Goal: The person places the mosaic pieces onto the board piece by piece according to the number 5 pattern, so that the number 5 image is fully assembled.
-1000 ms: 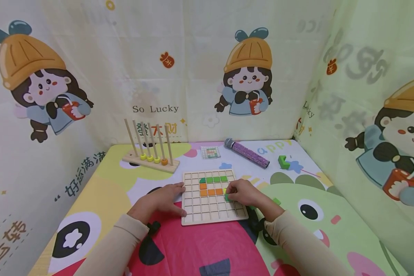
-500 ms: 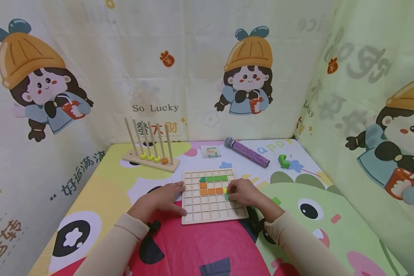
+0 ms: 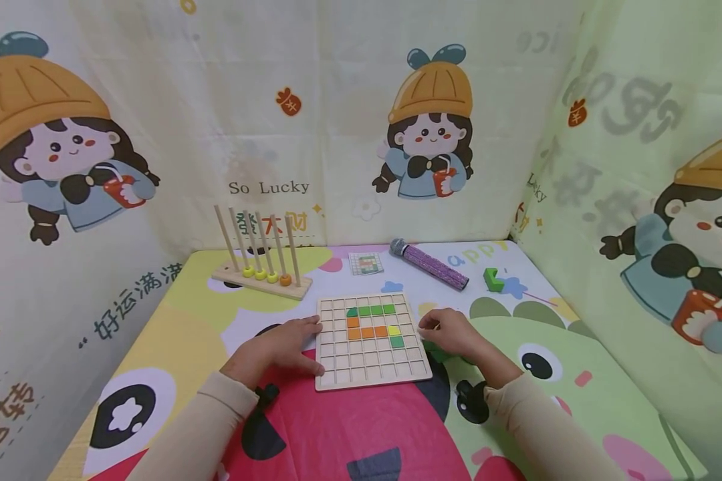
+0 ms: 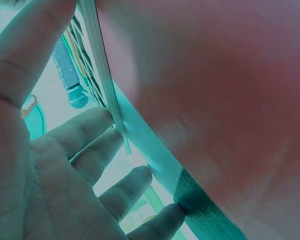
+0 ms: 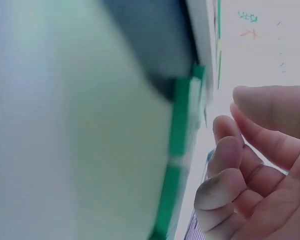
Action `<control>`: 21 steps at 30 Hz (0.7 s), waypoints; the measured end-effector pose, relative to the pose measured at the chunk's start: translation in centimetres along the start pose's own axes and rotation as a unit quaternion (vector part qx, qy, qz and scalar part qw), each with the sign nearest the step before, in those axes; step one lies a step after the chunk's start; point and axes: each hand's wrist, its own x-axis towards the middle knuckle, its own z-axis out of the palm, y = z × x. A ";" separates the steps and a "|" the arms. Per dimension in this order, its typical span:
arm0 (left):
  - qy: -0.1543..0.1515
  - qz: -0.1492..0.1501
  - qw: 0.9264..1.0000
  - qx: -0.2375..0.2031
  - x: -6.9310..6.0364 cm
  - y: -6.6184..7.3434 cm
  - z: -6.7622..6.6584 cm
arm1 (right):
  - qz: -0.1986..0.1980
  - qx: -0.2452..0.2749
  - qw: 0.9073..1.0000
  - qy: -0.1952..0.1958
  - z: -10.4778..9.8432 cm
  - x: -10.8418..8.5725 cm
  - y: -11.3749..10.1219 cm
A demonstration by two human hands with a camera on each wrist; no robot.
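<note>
- Released, with fingers loosely curled round nothing, the right hand [image 3: 454, 334] is just off the right side of the gridded wooden board [image 3: 361, 371]; some green pieces [image 3: 435, 351] lie partly hidden beneath it.
- Across from it, the left hand [image 3: 283, 346] rests its spread fingertips and thumb against the board's left edge, steadying touch only.
- That board lies flat on the printed tablecloth [image 3: 391, 434], right between the two hands.
- I can see a row of three light green tiles [image 3: 376, 310] set in its squares, with a darker green one at their left end.
- Below run the orange tiles [image 3: 368, 333], then a yellow tile [image 3: 394, 330], and a green tile [image 3: 396, 342] under that.
- Behind the board sit a pegged stand [image 3: 265, 283] with beads, a patterned card [image 3: 366, 264], a purple microphone [image 3: 430, 264] and a green block [image 3: 493, 280].
</note>
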 end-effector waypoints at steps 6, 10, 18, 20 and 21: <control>0.000 0.003 1.000 0.007 0.1 0.1 -0.1 | 0.010 -0.008 1.000 -0.010 -0.4 -0.5 1.0; -0.001 -0.001 1.000 0.007 0.1 0.2 -0.2 | -0.012 -0.015 1.000 -0.017 -0.8 -0.8 1.1; -0.004 -0.005 1.000 0.003 0.0 0.2 -0.2 | -0.042 -0.034 0.997 -0.046 -1.0 -1.1 0.7; -0.004 -0.004 1.000 0.004 0.0 0.1 -0.2 | -0.044 -0.048 0.997 -0.045 -0.9 -1.1 0.6; -0.004 -0.004 1.000 0.004 0.0 0.1 -0.2 | -0.043 -0.057 0.996 -0.045 -0.8 -1.0 0.5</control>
